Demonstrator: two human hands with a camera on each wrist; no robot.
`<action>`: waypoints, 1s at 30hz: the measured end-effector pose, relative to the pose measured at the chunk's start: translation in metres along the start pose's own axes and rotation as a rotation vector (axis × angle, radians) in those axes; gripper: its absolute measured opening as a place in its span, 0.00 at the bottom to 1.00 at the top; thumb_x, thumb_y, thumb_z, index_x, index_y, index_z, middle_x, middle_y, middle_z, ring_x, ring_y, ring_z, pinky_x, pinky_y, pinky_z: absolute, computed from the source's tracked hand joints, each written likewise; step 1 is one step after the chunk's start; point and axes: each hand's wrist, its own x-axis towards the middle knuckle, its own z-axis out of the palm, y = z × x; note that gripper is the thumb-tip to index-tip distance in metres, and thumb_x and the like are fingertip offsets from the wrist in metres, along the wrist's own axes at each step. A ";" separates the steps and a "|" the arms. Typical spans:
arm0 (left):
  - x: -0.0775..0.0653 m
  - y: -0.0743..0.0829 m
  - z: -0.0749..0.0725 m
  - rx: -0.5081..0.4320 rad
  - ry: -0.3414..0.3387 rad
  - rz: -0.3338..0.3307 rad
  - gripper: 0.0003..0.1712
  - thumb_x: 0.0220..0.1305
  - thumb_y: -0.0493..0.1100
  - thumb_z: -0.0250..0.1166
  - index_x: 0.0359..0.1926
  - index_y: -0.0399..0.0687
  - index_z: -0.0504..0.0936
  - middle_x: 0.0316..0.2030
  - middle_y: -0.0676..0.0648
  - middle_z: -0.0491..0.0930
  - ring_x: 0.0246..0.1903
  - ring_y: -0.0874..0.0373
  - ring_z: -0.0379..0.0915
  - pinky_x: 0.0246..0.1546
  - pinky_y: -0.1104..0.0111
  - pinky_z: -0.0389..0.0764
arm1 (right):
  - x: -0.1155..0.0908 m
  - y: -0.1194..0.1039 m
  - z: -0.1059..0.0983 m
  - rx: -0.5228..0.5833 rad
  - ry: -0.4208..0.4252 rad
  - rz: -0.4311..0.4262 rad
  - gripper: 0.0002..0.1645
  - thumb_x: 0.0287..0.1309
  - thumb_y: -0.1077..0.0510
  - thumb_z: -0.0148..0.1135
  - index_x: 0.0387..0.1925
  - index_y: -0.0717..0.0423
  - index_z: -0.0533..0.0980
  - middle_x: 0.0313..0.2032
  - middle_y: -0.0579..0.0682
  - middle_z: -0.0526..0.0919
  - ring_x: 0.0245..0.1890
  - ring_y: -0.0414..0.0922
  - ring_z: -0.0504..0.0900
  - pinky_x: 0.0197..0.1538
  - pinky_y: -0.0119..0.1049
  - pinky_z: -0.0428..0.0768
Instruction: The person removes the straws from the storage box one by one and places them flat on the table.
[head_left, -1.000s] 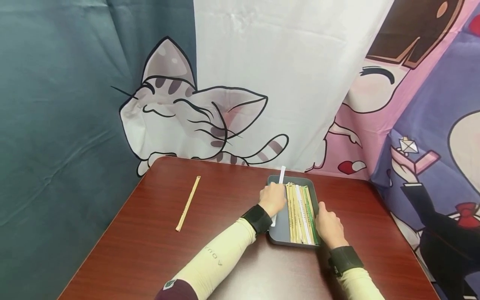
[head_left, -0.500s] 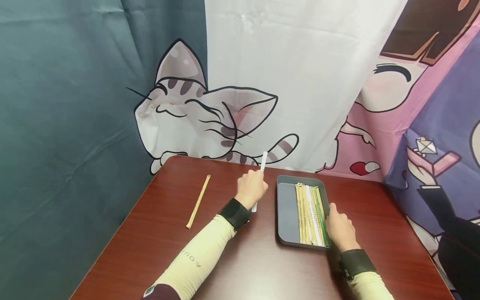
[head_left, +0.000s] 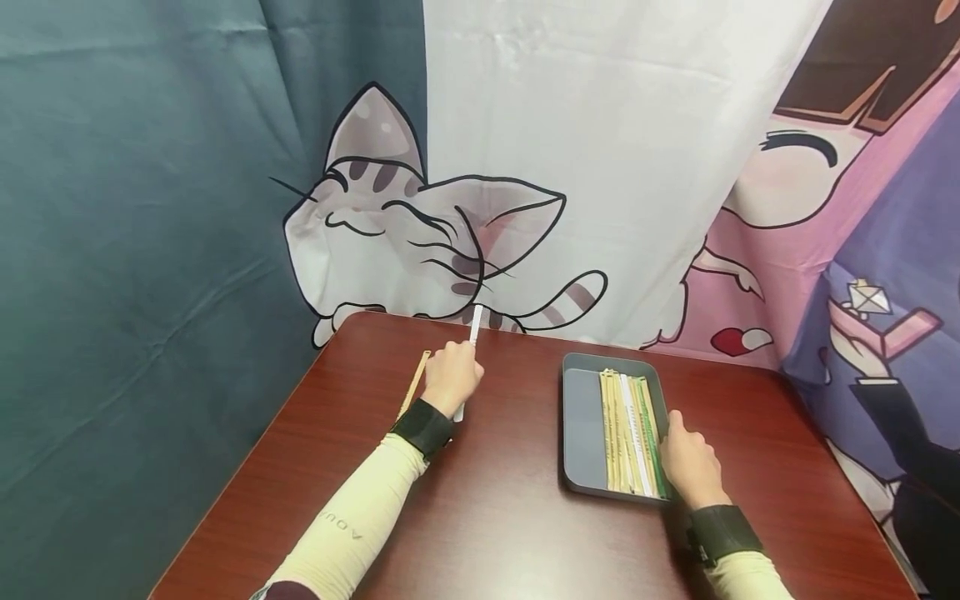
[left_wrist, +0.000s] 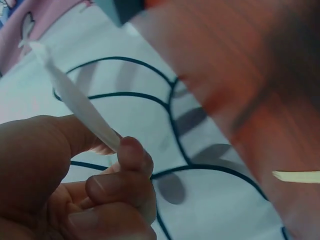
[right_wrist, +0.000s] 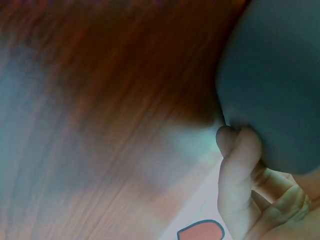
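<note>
Over the left half of the table, my left hand (head_left: 453,375) pinches a slim white paper-wrapped stick (head_left: 476,323). In the left wrist view the thumb and curled fingers close on the white stick (left_wrist: 80,102), whose far end points away. A yellow stick (head_left: 415,385) lies on the table beside this hand, partly hidden behind it. My right hand (head_left: 692,467) grips the right edge of a grey tray (head_left: 585,433). Several yellow, white and green sticks (head_left: 628,433) lie side by side in the tray's right part. Up close, the right fingers (right_wrist: 242,155) hold the tray's side.
The brown wooden table (head_left: 495,517) carries the tray right of centre. Directly behind its far edge hangs a printed cloth (head_left: 637,150) with a cartoon cat, and a teal cloth (head_left: 150,250) hangs on the left.
My left hand has carried the white stick out of the tray and leftwards, close to the yellow stick. The right hand keeps its grip on the tray; the head view has shifted slightly.
</note>
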 end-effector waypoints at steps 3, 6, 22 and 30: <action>-0.002 -0.015 0.008 0.008 -0.022 -0.015 0.07 0.58 0.38 0.67 0.35 0.38 0.85 0.32 0.36 0.86 0.31 0.39 0.83 0.28 0.48 0.82 | -0.001 0.003 -0.001 -0.003 -0.003 0.006 0.19 0.67 0.64 0.52 0.56 0.63 0.62 0.31 0.71 0.79 0.27 0.66 0.81 0.23 0.56 0.74; -0.006 -0.030 0.017 0.032 -0.045 -0.035 0.08 0.59 0.38 0.67 0.38 0.38 0.85 0.35 0.35 0.85 0.34 0.38 0.83 0.31 0.46 0.83 | -0.002 0.004 -0.001 -0.006 0.001 0.007 0.18 0.68 0.64 0.53 0.55 0.63 0.62 0.30 0.70 0.79 0.27 0.66 0.81 0.23 0.55 0.74; -0.025 -0.078 0.042 0.094 -0.122 -0.069 0.03 0.60 0.35 0.68 0.31 0.38 0.83 0.31 0.34 0.85 0.27 0.36 0.83 0.25 0.45 0.80 | -0.003 -0.003 0.004 0.001 0.016 -0.005 0.15 0.69 0.64 0.54 0.53 0.62 0.64 0.25 0.63 0.77 0.22 0.58 0.78 0.21 0.50 0.72; -0.025 -0.080 0.045 0.125 -0.158 -0.095 0.05 0.60 0.35 0.66 0.35 0.36 0.84 0.31 0.34 0.85 0.29 0.35 0.83 0.25 0.46 0.80 | -0.001 -0.002 0.001 0.001 0.018 0.008 0.16 0.69 0.64 0.54 0.54 0.62 0.64 0.26 0.63 0.77 0.22 0.57 0.77 0.22 0.49 0.71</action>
